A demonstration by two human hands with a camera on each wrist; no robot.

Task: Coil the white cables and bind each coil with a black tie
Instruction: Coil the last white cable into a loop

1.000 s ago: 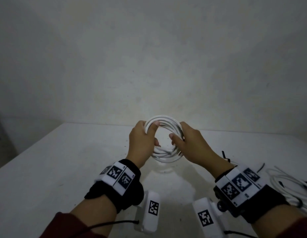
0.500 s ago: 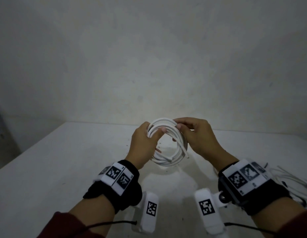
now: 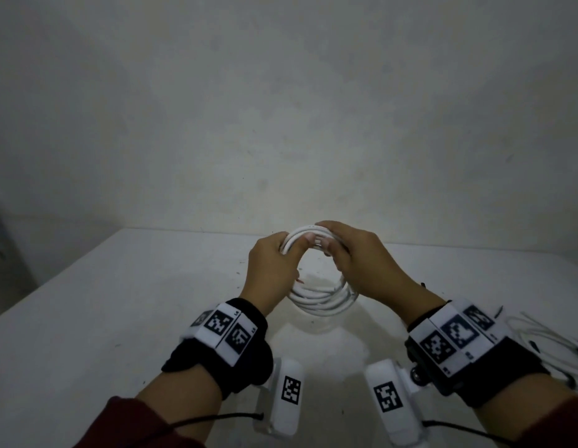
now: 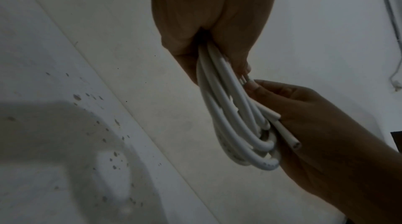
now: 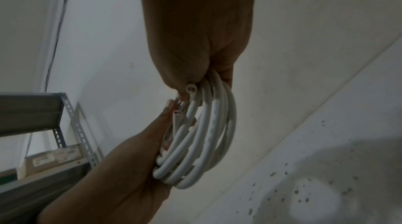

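While both hands meet at its top, the white coil (image 3: 316,299) hangs upright above the table (image 3: 119,302), left hand (image 3: 269,270) and right hand (image 3: 362,263) gripping. From the left wrist, loops (image 4: 228,116) hang down from curled fingers. From the right wrist, cut ends (image 5: 191,89) poke out just beside the grip.

Dark red sleeves (image 3: 126,425), black wristbands (image 3: 245,357) with white checkered marker blocks (image 3: 455,337), white wrist cameras (image 3: 289,396).
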